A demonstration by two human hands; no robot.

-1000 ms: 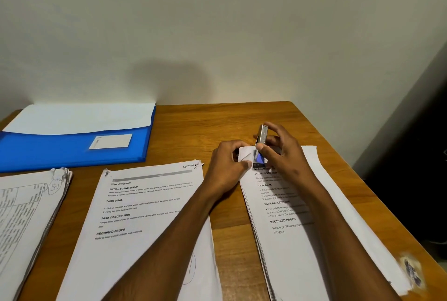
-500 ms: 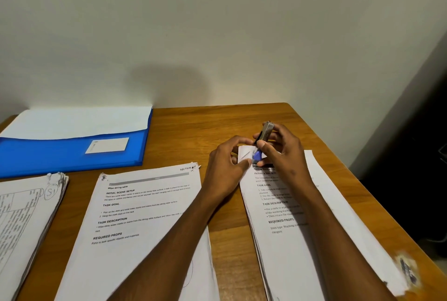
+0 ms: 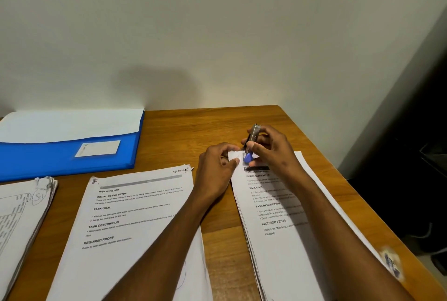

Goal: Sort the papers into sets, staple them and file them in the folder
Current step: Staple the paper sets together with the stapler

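Stapler (image 3: pixel 251 142) tilted more upright, right hand (image 3: pixel 271 150) gripping it, left hand (image 3: pixel 217 167) pinching paper corner (image 3: pixel 233 155)

Middle paper set (image 3: pixel 135 223): "Wipe dining table", "TASK GOAL"; right paper set (image 3: pixel 273 228): "REQUIRED PROPS"; left stack (image 3: pixel 21 213): circled "S1"
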